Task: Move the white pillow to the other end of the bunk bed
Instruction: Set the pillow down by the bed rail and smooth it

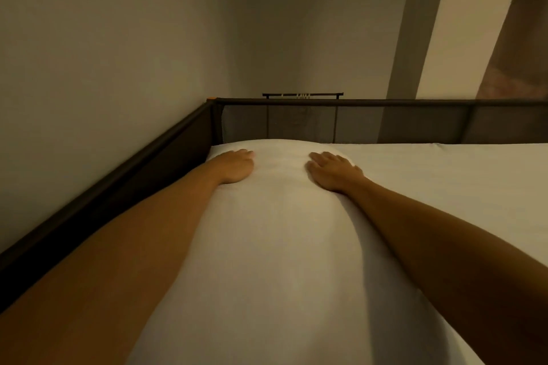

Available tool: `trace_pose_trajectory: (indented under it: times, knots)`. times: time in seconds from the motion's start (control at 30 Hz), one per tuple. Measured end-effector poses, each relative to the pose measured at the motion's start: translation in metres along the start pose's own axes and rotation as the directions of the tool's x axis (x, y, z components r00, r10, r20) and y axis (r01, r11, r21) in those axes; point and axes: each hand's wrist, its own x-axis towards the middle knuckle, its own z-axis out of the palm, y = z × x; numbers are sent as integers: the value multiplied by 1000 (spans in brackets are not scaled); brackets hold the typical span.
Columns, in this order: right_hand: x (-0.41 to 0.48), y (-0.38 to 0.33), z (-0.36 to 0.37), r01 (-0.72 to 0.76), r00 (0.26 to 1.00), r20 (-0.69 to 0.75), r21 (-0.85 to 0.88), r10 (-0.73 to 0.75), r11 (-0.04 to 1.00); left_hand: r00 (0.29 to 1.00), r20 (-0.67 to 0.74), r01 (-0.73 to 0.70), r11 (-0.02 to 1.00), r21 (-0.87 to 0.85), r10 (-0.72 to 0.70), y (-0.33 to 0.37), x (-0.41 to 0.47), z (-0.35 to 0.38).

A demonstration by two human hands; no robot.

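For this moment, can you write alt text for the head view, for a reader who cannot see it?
Both bare hands lie flat, palms down, on a white pillow on a bunk bed: left hand near the dark bed rail by the wall, right hand apart from it. The pillow lies in the bed's far corner, on a white mattress.

Dim, warm yellowish light covers the whole view. The white pillow (267,246) is palest just beyond the left hand (234,166) and right hand (333,170), darkening toward the camera. A soft shadow lies under the right forearm. Edges bend from wide-angle distortion; detail is soft.
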Motion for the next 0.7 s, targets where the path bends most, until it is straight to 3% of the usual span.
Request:
trace_pose_trajectory:
  times: [0.2, 0.37, 0.5, 0.6, 0.7]
  knots:
    - [28, 57, 1, -57, 997, 50, -22, 58, 998, 991, -38, 127, 992, 1, -127, -20, -26, -15]
    - [-44, -7, -36, 46, 999, -24, -2, -46, 999, 990, -115, -73, 997, 33, 77, 10, -55, -25]
    - [-90, -37, -22, 162, 982, 80, 96, -169, 982, 983, -27, -179, 978, 107, 183, 33, -82, 2]
    - [-108, -26, -10, 206, 971, 106, 95, -215, 974, 987, 20, -158, 982, 98, 157, 22, -98, 12]
    - [-119, 2, -19, 81, 982, 161, 101, -97, 992, 999, 0, -42, 998, 42, 42, 7, -115, 0]
